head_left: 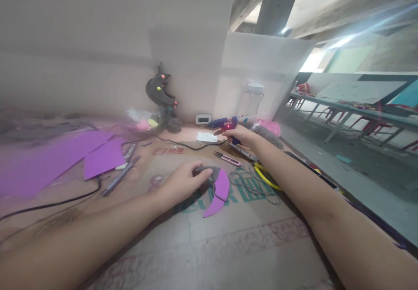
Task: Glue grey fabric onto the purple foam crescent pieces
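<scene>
My left hand [189, 181] pinches the upper end of a purple crescent-shaped cutout [222, 187], whose top is wrapped in grey material. A grey cord hangs across the crescent and trails right in loose loops [251, 183]. At the back of the cardboard, my right hand [240, 135] is closed around a blue hot glue gun [225, 123] with a small red light showing. Its nozzle points left, and a clear glue stick sticks out behind. Between the hands lie pink-handled thread snips [227, 158]. A finished dark crescent ornament [160, 90] with coloured beads stands by the wall.
Purple sheets [101, 157], a pen [120, 176] and a black cable [65, 204] lie to the left. A small white display [203, 119], a clear jar [251, 100] and a pink bag [269, 126] line the back. Yellow-handled scissors [266, 177] lie under my right arm.
</scene>
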The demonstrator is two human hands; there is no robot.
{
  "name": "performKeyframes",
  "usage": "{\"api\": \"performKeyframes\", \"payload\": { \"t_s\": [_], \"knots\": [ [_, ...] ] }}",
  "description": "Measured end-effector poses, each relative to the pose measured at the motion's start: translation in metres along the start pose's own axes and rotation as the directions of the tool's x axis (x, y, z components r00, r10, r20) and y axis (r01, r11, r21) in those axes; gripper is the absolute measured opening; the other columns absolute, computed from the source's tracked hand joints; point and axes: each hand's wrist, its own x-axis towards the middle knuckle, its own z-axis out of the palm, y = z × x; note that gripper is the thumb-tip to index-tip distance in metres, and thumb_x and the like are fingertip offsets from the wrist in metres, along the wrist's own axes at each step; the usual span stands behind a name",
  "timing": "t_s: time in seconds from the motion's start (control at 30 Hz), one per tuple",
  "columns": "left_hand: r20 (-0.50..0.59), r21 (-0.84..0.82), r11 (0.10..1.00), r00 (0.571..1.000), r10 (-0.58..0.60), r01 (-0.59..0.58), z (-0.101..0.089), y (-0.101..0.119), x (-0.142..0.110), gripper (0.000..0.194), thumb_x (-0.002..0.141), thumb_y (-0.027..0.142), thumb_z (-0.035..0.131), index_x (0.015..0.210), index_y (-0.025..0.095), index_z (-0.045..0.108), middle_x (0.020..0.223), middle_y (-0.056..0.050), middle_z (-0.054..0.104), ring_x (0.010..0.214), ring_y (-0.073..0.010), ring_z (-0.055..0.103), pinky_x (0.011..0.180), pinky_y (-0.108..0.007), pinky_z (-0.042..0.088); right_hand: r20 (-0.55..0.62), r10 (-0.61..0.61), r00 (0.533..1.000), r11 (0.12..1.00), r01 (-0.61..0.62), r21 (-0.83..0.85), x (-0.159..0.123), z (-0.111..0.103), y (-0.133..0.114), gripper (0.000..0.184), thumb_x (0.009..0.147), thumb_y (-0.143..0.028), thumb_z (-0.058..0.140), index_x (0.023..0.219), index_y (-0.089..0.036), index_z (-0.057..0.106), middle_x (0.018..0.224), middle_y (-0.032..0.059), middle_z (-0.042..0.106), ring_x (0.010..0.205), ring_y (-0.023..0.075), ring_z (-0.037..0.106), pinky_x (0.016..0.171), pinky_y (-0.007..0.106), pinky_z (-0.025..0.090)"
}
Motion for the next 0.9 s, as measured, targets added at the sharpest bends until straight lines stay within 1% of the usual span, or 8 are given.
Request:
{"api": "performKeyframes", "payload": {
  "t_s": [0.03,0.1,0.2,0.33,0.53,0.77,0.83,0.9],
  "knots": [
    [-0.018,0.015,1.0,1.0,0.022,-0.022,0.0,-0.001,0.001,0.028,0.087,0.043,0.049,0.078,0.02,0.059,0.077,-0.001,0.065,0.072,-0.0187,0.059,0.063,-0.027,0.042,0.06,-0.021,0.998,0.999,0.019,0.036,-0.002,-0.001,-0.003,0.023,0.069,-0.025,0.062,0.089,-0.014,0.066,0.083,0.0057,0.071,0.048,0.0075,0.045,0.046,0.02,0.04],
    [-0.043,0.016,0.997,0.997,0.072,-0.071,0.0,-0.002,0.002,0.026,0.087,0.04,0.05,0.075,0.019,0.06,0.1,-0.006,0.068,0.092,-0.0219,0.062,0.08,-0.03,0.045,0.197,-0.061,0.978,0.994,0.043,0.097,-0.007,-0.002,-0.009,0.021,0.068,-0.027,0.064,0.083,-0.013,0.065,0.081,0.0066,0.071,0.046,0.007,0.043,0.045,0.021,0.039],
    [-0.057,-0.003,0.992,0.99,0.129,-0.13,-0.001,-0.003,0.003,0.025,0.087,0.037,0.051,0.072,0.019,0.061,0.132,-0.007,0.057,0.12,-0.0247,0.052,0.102,-0.034,0.037,0.361,-0.096,0.928,0.988,0.046,0.144,-0.015,-0.002,-0.019,0.02,0.068,-0.031,0.068,0.074,-0.012,0.063,0.07,0.0054,0.069,0.045,0.0069,0.043,0.048,0.022,0.043],
    [-0.071,0.038,0.988,0.986,0.154,-0.151,-0.001,-0.003,0.004,0.023,0.087,0.037,0.052,0.076,0.02,0.062,0.139,-0.009,0.053,0.127,-0.0258,0.048,0.108,-0.038,0.034,0.47,-0.116,0.875,0.985,0.042,0.166,-0.022,0.004,-0.028,0.023,0.071,-0.034,0.071,0.076,-0.013,0.065,0.078,0.0059,0.07,0.049,0.007,0.049,0.053,0.023,0.047],
    [-0.065,0.059,0.985,0.984,0.166,-0.163,-0.002,-0.002,0.002,0.025,0.089,0.036,0.05,0.074,0.02,0.061,0.146,-0.009,0.045,0.134,-0.0262,0.042,0.11,-0.041,0.032,0.51,-0.103,0.854,0.99,0.038,0.136,-0.023,0.009,-0.027,0.027,0.073,-0.036,0.072,0.082,-0.012,0.069,0.078,0.0056,0.068,0.054,0.0082,0.055,0.047,0.019,0.042],
    [-0.109,0.024,0.991,0.985,0.131,-0.129,0.0,-0.005,0.001,0.026,0.091,0.039,0.048,0.081,0.019,0.063,0.153,-0.006,0.033,0.135,-0.0276,0.039,0.106,-0.043,0.038,0.529,-0.117,0.84,0.989,0.051,0.138,-0.024,0.004,-0.027,0.025,0.072,-0.036,0.071,0.079,-0.013,0.064,0.087,0.0081,0.071,0.048,0.0061,0.047,0.054,0.025,0.048],
    [-0.104,0.018,0.991,0.985,0.135,-0.134,0.0,-0.006,0.002,0.026,0.09,0.039,0.049,0.083,0.019,0.063,0.152,-0.006,0.036,0.134,-0.0277,0.04,0.105,-0.042,0.038,0.501,-0.11,0.858,0.994,0.088,0.068,-0.023,0.001,-0.028,0.027,0.073,-0.038,0.071,0.08,-0.013,0.066,0.086,0.0088,0.071,0.05,0.0078,0.05,0.055,0.026,0.049],
    [-0.085,0.018,0.99,0.987,0.137,-0.136,-0.001,-0.007,0.002,0.024,0.09,0.038,0.05,0.086,0.019,0.064,0.147,-0.007,0.043,0.132,-0.0276,0.043,0.106,-0.042,0.036,0.389,-0.116,0.914,0.986,0.152,-0.062,-0.021,-0.001,-0.027,0.031,0.076,-0.042,0.068,0.085,-0.013,0.068,0.085,0.009,0.071,0.057,0.0114,0.056,0.058,0.026,0.049]
  ]
}}
